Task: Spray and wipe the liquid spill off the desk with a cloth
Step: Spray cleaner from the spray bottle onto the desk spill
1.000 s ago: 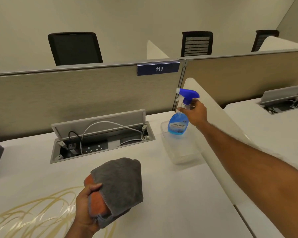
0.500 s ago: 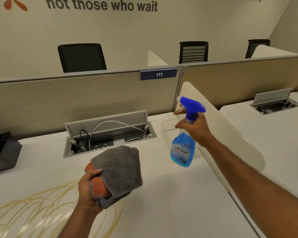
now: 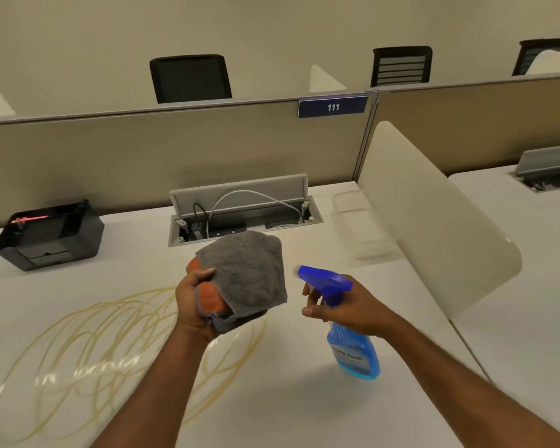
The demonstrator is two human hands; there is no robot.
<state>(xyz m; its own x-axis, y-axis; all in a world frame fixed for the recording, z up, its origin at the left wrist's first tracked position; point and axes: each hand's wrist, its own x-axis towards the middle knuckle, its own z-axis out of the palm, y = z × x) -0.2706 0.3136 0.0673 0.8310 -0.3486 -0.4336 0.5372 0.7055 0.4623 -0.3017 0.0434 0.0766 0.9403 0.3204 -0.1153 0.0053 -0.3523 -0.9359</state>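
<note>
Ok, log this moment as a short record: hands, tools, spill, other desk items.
left hand: grips bunched grey-and-orange cloth
right hand: holds blue spray bottle by its neck, nozzle pointing left
spill: yellowish looping streaks on white desk, unwiped
other: black device far left; open cable box; clear container back right

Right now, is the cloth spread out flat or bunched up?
Bunched up: the left hand grips the cloth as a folded wad, grey outside, orange showing underneath.
</note>
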